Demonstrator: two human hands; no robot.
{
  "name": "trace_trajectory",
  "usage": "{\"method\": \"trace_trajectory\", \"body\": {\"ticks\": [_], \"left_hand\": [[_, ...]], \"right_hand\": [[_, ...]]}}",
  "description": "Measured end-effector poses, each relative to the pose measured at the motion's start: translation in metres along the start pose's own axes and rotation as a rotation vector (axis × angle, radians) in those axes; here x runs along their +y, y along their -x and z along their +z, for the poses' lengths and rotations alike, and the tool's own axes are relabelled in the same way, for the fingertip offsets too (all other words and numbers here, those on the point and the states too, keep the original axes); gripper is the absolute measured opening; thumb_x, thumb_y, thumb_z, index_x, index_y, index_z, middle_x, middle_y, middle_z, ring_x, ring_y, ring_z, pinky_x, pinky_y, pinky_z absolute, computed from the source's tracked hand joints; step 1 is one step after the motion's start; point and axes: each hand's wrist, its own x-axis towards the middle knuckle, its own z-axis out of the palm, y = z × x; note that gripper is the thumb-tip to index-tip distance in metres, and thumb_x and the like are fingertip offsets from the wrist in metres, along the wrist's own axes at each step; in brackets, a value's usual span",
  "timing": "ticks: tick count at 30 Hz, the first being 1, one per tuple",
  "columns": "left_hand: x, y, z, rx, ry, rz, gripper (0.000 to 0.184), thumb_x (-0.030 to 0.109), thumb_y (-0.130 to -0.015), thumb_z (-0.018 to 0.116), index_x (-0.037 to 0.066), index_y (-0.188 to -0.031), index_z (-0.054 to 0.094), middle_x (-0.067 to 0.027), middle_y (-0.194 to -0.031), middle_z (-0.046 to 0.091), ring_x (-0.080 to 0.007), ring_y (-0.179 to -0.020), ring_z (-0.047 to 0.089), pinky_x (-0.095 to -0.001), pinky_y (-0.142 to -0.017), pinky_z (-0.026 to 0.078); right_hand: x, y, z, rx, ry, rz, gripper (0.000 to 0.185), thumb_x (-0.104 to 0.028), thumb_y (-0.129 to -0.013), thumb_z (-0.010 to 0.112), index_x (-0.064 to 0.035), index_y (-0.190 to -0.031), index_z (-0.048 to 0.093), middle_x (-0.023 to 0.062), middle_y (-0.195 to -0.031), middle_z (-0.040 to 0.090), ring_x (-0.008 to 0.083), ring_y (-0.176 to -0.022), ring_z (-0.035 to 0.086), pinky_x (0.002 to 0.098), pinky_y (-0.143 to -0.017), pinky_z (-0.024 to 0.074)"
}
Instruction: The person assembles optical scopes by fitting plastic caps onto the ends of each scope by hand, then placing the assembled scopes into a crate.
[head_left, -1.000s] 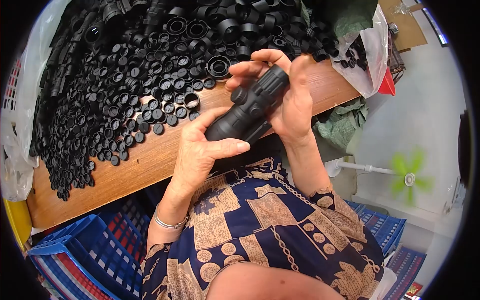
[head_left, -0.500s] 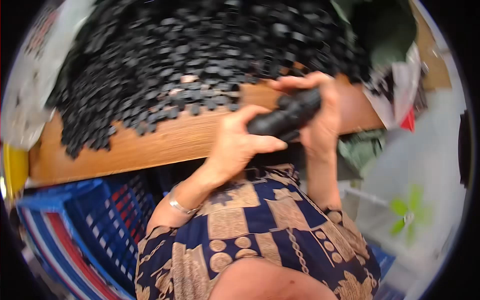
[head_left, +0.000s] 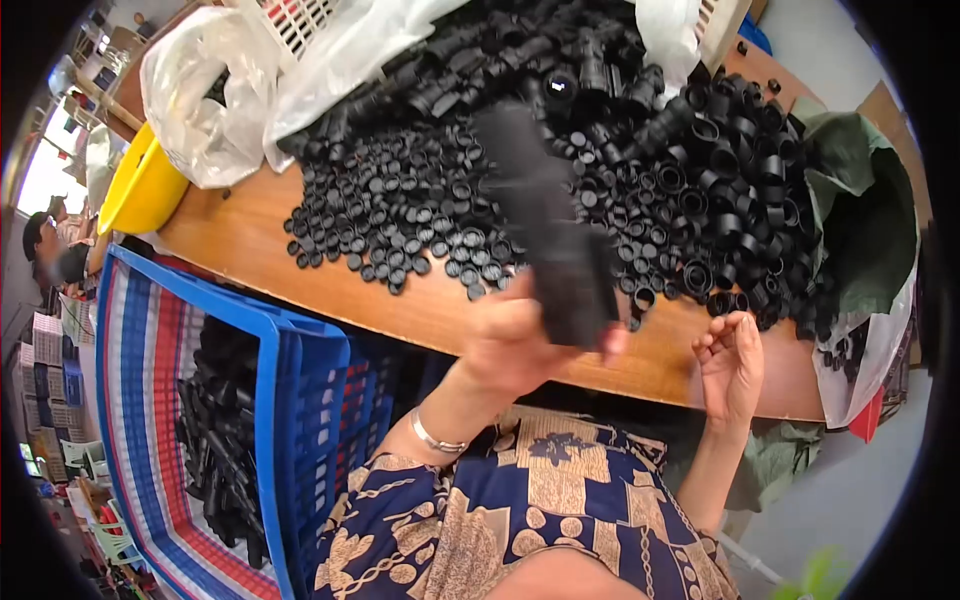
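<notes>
A long black plastic tube-shaped body (head_left: 555, 235), smeared by motion, is in my left hand (head_left: 505, 335). It stands tilted over the front of the table, its top leaning left, and my fingers wrap round its lower end. At the table's front edge, my right hand (head_left: 730, 365) is apart from it with the fingers curled and the tips close together. Whether a small part is between those fingertips is hidden. Just beyond the right hand lie black rings (head_left: 697, 277). Small round black caps (head_left: 410, 225) are spread behind the left hand.
More black tubular parts (head_left: 600, 65) are heaped at the back of the wooden table (head_left: 330, 295). A blue crate (head_left: 265, 400) with similar black parts stands at lower left. Around the table are a yellow basin (head_left: 145, 185), a clear plastic bag (head_left: 215, 110) and a green sack (head_left: 865, 200).
Both hands were on the black body; now only my left hand holds it, turned more upright. My right hand has let go and moved right. The view has shifted.
</notes>
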Motion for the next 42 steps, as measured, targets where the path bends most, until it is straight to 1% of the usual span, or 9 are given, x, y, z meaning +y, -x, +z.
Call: {"method": "trace_trajectory", "body": {"ticks": [6, 10, 13, 16, 18, 20, 25, 32, 42], "left_hand": [[0.111, 0.029, 0.089, -0.305, -0.235, 0.817, 0.098, 0.038, -0.080, 0.083, 0.030, -0.158, 0.025, -0.0068, -0.131, 0.058, -0.0297, -0.100, 0.059, -0.0459, -0.070, 0.053], [0.115, 0.015, 0.062, -0.276, -0.383, 0.508, 0.105, 0.043, -0.072, 0.087, 0.026, -0.158, 0.029, -0.0147, -0.142, 0.053, -0.0326, -0.111, 0.058, -0.0477, -0.076, 0.053], [0.102, -0.023, 0.028, 0.097, -0.607, 0.279, 0.060, 0.016, -0.084, 0.064, -0.002, -0.139, 0.052, -0.0228, -0.112, 0.070, -0.0323, -0.097, 0.068, -0.0437, -0.087, 0.055], [0.096, -0.061, 0.003, 0.602, -1.246, 0.050, 0.050, 0.015, -0.075, 0.081, -0.001, -0.120, 0.068, -0.0151, -0.106, 0.071, -0.0215, -0.090, 0.068, -0.0328, -0.086, 0.054], [0.102, -0.083, -0.016, 0.682, -1.923, 0.110, 0.052, 0.019, -0.071, 0.084, -0.001, -0.117, 0.069, -0.0170, -0.108, 0.071, -0.0246, -0.097, 0.069, -0.0332, -0.089, 0.053], [0.112, -0.100, -0.036, 0.734, -2.140, 0.211, 0.054, 0.021, -0.072, 0.084, 0.001, -0.119, 0.070, -0.0152, -0.112, 0.072, -0.0184, -0.095, 0.068, -0.0312, -0.085, 0.052], [0.142, -0.142, -0.083, 0.628, -2.560, 0.208, 0.060, 0.025, -0.069, 0.084, 0.004, -0.122, 0.067, -0.0210, -0.118, 0.067, -0.0355, -0.109, 0.065, -0.0410, -0.096, 0.050], [0.159, -0.187, -0.147, 0.668, -2.491, 0.123, 0.054, 0.013, -0.072, 0.070, 0.005, -0.125, 0.062, -0.0239, -0.104, 0.069, -0.0424, -0.101, 0.065, -0.0503, -0.090, 0.052], [0.159, -0.198, -0.155, 0.734, -2.454, 0.162, 0.052, 0.024, -0.068, 0.083, 0.011, -0.117, 0.070, -0.0174, -0.104, 0.070, -0.0360, -0.097, 0.067, -0.0434, -0.087, 0.053]], "right_hand": [[-0.004, -0.005, 0.009, 0.080, -0.003, -0.021, 0.017, -0.025, -0.102, 0.059, -0.0078, -0.102, 0.061, 0.0058, -0.092, 0.067, 0.0157, -0.076, 0.064, 0.0331, -0.076, 0.0576], [-0.003, -0.012, 0.020, 0.067, 0.004, 0.022, 0.017, -0.024, -0.103, 0.057, -0.0077, -0.099, 0.060, 0.0054, -0.090, 0.067, 0.0149, -0.076, 0.064, 0.0317, -0.075, 0.0574], [0.004, -0.014, 0.028, 0.029, -0.006, 0.050, 0.016, -0.023, -0.103, 0.057, -0.0071, -0.100, 0.060, 0.0067, -0.090, 0.067, 0.0154, -0.075, 0.065, 0.0319, -0.075, 0.0576], [0.012, -0.014, 0.032, -0.017, -0.003, 0.079, 0.016, -0.021, -0.104, 0.056, -0.0063, -0.099, 0.060, 0.0085, -0.091, 0.069, 0.0162, -0.078, 0.066, 0.0318, -0.074, 0.0572], [0.017, -0.013, 0.031, -0.025, 0.006, 0.093, 0.017, -0.022, -0.104, 0.056, -0.0059, -0.099, 0.060, 0.0089, -0.092, 0.069, 0.0162, -0.078, 0.066, 0.0310, -0.075, 0.0566], [0.021, -0.013, 0.030, -0.035, 0.009, 0.107, 0.018, -0.022, -0.104, 0.055, -0.0058, -0.099, 0.060, 0.0089, -0.092, 0.069, 0.0162, -0.078, 0.066, 0.0306, -0.076, 0.0563], [0.030, -0.015, 0.024, -0.026, -0.018, 0.136, 0.017, -0.021, -0.104, 0.055, -0.0057, -0.099, 0.060, 0.0088, -0.091, 0.069, 0.0161, -0.078, 0.067, 0.0304, -0.076, 0.0566], [0.034, -0.017, 0.024, -0.044, -0.028, 0.127, 0.016, -0.021, -0.103, 0.056, -0.0055, -0.099, 0.060, 0.0086, -0.091, 0.069, 0.0176, -0.079, 0.067, 0.0321, -0.076, 0.0575], [0.041, -0.014, 0.023, -0.078, 0.016, 0.057, 0.017, -0.020, -0.102, 0.059, -0.0035, -0.099, 0.060, 0.0099, -0.092, 0.068, 0.0189, -0.083, 0.068, 0.0337, -0.080, 0.0582]]}}
